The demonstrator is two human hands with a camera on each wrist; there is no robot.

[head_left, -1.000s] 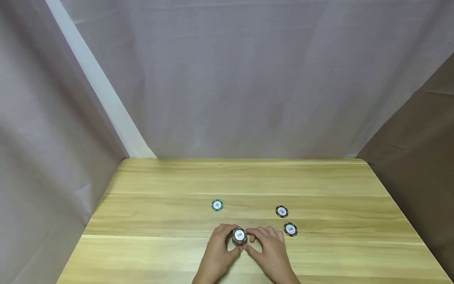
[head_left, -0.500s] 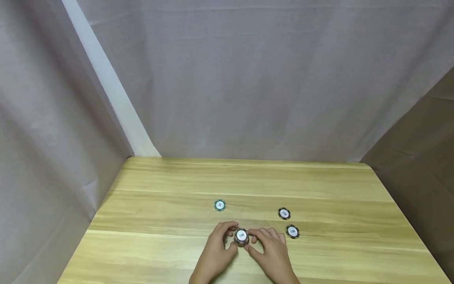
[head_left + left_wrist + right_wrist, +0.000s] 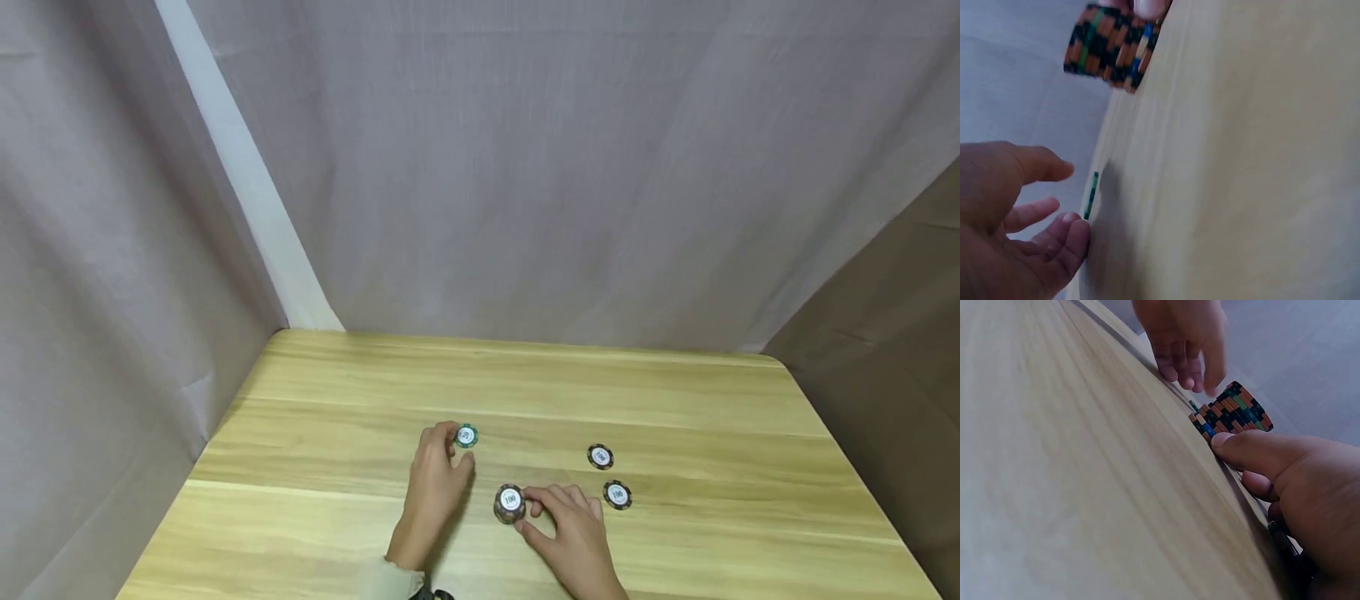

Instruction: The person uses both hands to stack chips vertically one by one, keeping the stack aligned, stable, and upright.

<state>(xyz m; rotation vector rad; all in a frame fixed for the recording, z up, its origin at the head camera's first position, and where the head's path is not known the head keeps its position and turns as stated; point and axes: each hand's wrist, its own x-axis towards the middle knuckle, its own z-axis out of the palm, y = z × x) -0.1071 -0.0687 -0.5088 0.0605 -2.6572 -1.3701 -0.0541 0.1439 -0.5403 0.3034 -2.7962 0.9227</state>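
A tall stack of poker chips (image 3: 510,503), its top one black and marked 100, stands on the table. My right hand (image 3: 567,531) holds it at its right side with thumb and forefinger. From the side, in the left wrist view, the stack (image 3: 1107,47) shows mostly black and orange edges, with a green and a blue chip among them. Farther forward lies a single green poker chip (image 3: 467,436). My left hand (image 3: 435,473) is at its left edge, thumb and fingers spread apart around the chip. The left wrist view shows the green chip (image 3: 1090,197) between thumb and fingertips.
Two loose black poker chips lie flat to the right: an upper chip (image 3: 600,457) and a lower chip (image 3: 617,495) near the right hand's knuckles. The wooden table (image 3: 720,400) is bordered by grey cloth (image 3: 525,167) at the back and sides.
My left hand has left the stack and moved forward and left to the green chip. The right hand stays at the stack. The head view has shifted slightly.
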